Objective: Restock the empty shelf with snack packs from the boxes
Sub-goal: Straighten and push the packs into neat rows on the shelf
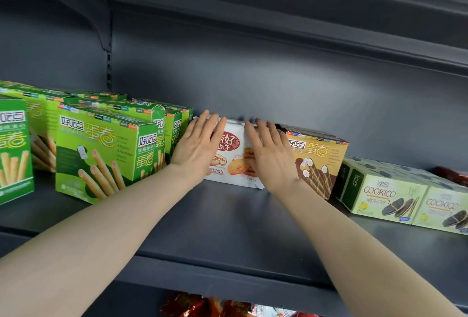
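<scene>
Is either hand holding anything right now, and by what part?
Nothing gripped: left hand and right hand press flat, fingers straight, on the front of the white cookie pack.

1. A white cookie pack [231,159] stands near the back of the gray shelf [228,228].
2. The left hand [196,147] lies flat on the pack's left side, fingers straight.
3. The right hand [269,157] lies flat on its right side, fingers straight too.
4. Green boxes [101,154] stand left of the pack.
5. A yellow box [320,162] stands just right of it.
6. Pale Cookico boxes [387,197] sit farther right.
</scene>
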Action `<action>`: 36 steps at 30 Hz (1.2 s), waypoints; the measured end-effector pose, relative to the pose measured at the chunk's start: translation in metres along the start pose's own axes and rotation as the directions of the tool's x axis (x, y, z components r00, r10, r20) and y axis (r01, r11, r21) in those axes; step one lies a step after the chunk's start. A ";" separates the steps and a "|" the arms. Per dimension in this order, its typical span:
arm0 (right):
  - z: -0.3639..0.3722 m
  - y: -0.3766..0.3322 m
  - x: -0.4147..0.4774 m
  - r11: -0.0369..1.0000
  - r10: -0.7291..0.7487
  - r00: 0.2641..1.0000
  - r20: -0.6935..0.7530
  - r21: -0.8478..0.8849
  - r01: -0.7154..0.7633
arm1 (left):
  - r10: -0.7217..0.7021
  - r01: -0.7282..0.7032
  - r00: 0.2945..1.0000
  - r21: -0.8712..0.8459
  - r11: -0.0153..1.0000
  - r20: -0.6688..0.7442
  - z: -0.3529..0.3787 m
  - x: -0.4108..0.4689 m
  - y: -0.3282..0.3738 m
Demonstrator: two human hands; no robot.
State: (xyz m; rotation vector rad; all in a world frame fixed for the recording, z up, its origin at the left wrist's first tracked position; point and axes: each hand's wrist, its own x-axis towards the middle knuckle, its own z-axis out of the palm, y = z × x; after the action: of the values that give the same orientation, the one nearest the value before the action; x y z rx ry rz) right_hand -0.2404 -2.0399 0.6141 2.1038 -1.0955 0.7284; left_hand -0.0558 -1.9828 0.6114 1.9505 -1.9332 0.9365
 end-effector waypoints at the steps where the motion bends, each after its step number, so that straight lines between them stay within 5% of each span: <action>1: 0.001 0.000 -0.003 1.000 -0.021 1.000 -0.004 -0.004 0.021 | -0.005 0.005 1.000 0.012 1.000 0.003 -0.003 -0.001 0.001; 6: -0.009 0.005 -0.005 0.997 -0.076 0.997 0.001 0.031 0.076 | 0.018 -0.017 0.997 0.027 1.000 -0.068 -0.030 -0.009 0.012; 12: -0.026 -0.008 -0.007 0.994 -0.094 0.993 -0.070 0.055 0.098 | 0.151 -0.142 0.877 0.054 0.988 -0.457 -0.056 -0.022 0.006; 27: -0.112 -0.155 -0.030 0.992 0.113 0.968 -0.222 0.073 -0.099 | 0.145 -0.205 0.874 -0.080 0.976 -0.464 -0.090 -0.126 -0.116; 36: -0.117 -0.256 -0.031 0.997 -0.065 0.977 -0.201 -0.047 0.057 | 0.158 -0.179 0.936 -0.038 0.983 -0.313 -0.070 -0.182 -0.193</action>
State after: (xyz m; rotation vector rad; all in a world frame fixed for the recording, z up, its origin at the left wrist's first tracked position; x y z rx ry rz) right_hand -0.0591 -1.8241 0.5923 1.9710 -0.9238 0.8621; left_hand 0.1255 -1.7766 0.6090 1.5129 -1.9389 1.1312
